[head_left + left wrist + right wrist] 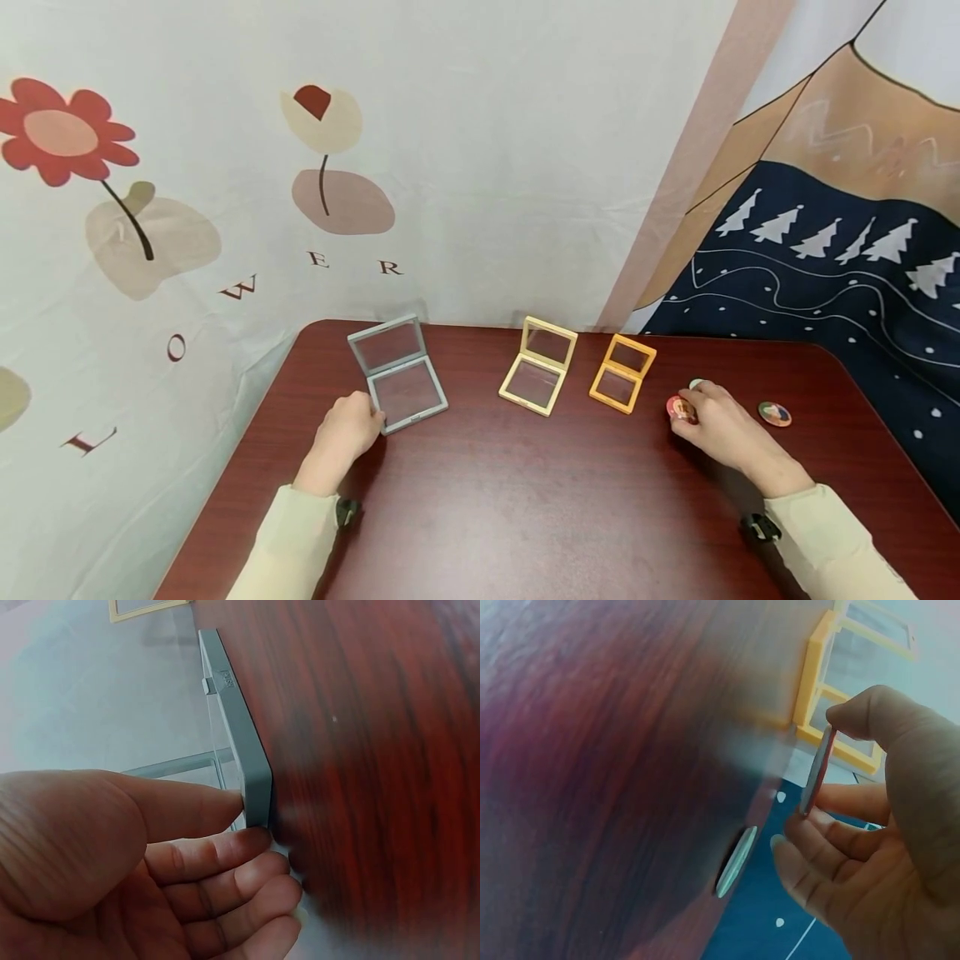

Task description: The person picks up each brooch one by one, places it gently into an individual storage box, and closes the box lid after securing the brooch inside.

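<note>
My left hand (349, 429) pinches the near left corner of an open grey-blue display case (408, 393) with clear panes. In the left wrist view its thumb lies on top of the frame (257, 780) and the forefinger is at the lower edge. On the right, my right hand (723, 425) holds a round red badge (680, 409) by its rim between thumb and fingers; the right wrist view shows this badge (819, 771) edge-on, above the table. A pale green badge (697, 383) shows partly behind that hand. Another round badge (776, 414) lies to its right.
Between the hands stand an open cream-yellow case (534, 382) and a smaller open orange case (617, 385), near the back edge of the dark red table (555, 508). Behind the table hangs a printed cloth (480, 167).
</note>
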`<action>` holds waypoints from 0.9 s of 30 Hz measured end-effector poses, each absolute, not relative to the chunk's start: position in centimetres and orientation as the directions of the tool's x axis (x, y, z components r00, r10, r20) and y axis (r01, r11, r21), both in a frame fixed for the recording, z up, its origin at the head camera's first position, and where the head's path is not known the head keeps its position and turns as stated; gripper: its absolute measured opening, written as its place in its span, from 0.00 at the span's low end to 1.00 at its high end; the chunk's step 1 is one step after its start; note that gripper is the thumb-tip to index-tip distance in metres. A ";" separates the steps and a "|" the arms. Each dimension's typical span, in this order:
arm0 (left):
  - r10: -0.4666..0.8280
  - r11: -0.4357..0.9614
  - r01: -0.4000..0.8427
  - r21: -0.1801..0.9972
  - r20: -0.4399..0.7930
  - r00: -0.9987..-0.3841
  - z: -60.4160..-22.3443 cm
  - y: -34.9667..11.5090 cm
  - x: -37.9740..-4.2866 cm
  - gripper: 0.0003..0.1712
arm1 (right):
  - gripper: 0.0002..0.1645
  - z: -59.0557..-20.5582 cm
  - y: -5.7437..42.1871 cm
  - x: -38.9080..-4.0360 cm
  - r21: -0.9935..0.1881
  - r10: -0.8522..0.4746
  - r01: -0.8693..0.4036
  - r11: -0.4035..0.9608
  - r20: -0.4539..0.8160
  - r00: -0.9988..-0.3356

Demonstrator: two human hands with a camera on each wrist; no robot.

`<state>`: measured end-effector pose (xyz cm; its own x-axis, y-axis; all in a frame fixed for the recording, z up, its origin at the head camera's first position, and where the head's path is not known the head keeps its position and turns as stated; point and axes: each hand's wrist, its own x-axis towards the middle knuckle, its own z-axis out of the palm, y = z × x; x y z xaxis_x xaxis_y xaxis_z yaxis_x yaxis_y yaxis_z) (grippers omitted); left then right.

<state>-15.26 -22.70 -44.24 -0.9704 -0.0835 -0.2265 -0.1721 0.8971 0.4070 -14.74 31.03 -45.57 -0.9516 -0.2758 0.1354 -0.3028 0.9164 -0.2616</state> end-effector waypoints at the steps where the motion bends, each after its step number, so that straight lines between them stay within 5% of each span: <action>1: -0.083 0.897 -0.172 0.406 -0.228 -0.970 -44.2 -22.7 -15.2 0.21 | 0.26 -45.5 31.0 -14.7 -0.263 -0.277 -0.307 0.914 0.147 -0.950; 27: -0.032 0.900 -0.129 0.417 -0.233 -0.972 -44.2 -22.2 -13.6 0.22 | 0.25 -44.2 29.4 -13.8 -0.272 -0.257 -0.366 0.890 0.364 -0.895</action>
<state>-13.61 -22.15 -44.15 -0.9721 -0.0318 -0.2326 -0.1291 0.8998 0.4168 -13.77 29.37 -44.24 -0.8952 -0.2569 0.3643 -0.3661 0.8899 -0.2720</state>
